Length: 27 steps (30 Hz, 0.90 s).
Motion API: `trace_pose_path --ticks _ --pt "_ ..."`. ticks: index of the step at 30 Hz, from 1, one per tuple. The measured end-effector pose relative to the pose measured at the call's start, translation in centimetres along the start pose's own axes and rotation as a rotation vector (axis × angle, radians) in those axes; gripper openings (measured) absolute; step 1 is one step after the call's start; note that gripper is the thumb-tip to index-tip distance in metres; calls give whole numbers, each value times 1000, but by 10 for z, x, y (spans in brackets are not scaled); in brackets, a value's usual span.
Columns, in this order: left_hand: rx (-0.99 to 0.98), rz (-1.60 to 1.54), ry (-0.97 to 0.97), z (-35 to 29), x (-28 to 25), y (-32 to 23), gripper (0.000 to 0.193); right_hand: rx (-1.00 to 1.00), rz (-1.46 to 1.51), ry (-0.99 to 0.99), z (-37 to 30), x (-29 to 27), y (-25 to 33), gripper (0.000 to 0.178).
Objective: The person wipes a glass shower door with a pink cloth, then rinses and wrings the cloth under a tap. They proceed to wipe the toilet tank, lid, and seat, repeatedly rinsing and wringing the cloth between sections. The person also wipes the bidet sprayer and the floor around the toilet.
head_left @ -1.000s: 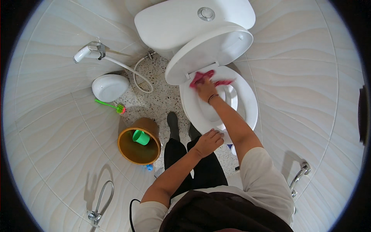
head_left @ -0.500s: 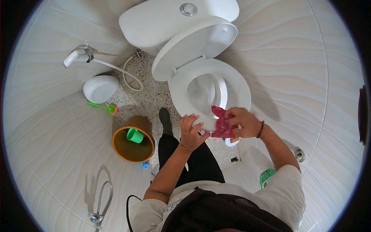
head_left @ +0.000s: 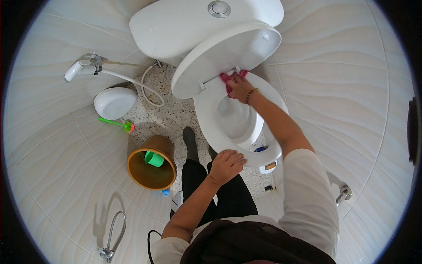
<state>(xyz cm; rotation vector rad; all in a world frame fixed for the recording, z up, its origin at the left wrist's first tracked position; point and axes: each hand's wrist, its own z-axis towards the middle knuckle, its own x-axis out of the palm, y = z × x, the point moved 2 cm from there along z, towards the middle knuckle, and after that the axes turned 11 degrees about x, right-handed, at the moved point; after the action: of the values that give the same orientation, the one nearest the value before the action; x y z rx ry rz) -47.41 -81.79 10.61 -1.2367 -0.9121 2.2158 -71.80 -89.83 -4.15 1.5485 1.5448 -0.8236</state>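
The white toilet seat (head_left: 209,119) is tilted up a little from the bowl (head_left: 249,140), whose rim shows through its opening. At the seat's front edge my left hand (head_left: 227,166) grips it, fingers over the top and thumb hidden. My right hand (head_left: 240,89) reaches across to the back of the seat and presses a crumpled dark pink cloth (head_left: 228,79) against it, close to the hinges. Behind the cloth stands the raised lid (head_left: 224,53), leaning toward the tank (head_left: 176,26).
Left of the toilet, a brown bucket (head_left: 132,169) holds a green dipper (head_left: 154,159). A green brush (head_left: 127,126) lies near a white basin (head_left: 115,102). A spray hose (head_left: 127,78) hangs on the left wall. A blue-and-white item (head_left: 267,168) sits by the toilet's right front.
My right hand has carried the cloth from the seat's front edge to its back by the hinges. My left hand has closed over the seat's front edge, and the seat looks more raised.
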Motion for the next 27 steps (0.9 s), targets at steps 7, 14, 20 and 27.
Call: trace_pose_path --ticks 7,14,20,27 --pt "-16 -10 -11 -1 0 -1 31 482 103 74 -48 -25 -29 19" --pt "-56 -32 -44 25 -27 -7 32 698 411 58 -205 -111 7 20" --pt "-140 -50 -126 58 -68 -2 31 629 959 -499 -255 -190 90 17" --pt "-168 111 -308 101 -121 34 36 473 1986 -723 -216 -183 79 23"
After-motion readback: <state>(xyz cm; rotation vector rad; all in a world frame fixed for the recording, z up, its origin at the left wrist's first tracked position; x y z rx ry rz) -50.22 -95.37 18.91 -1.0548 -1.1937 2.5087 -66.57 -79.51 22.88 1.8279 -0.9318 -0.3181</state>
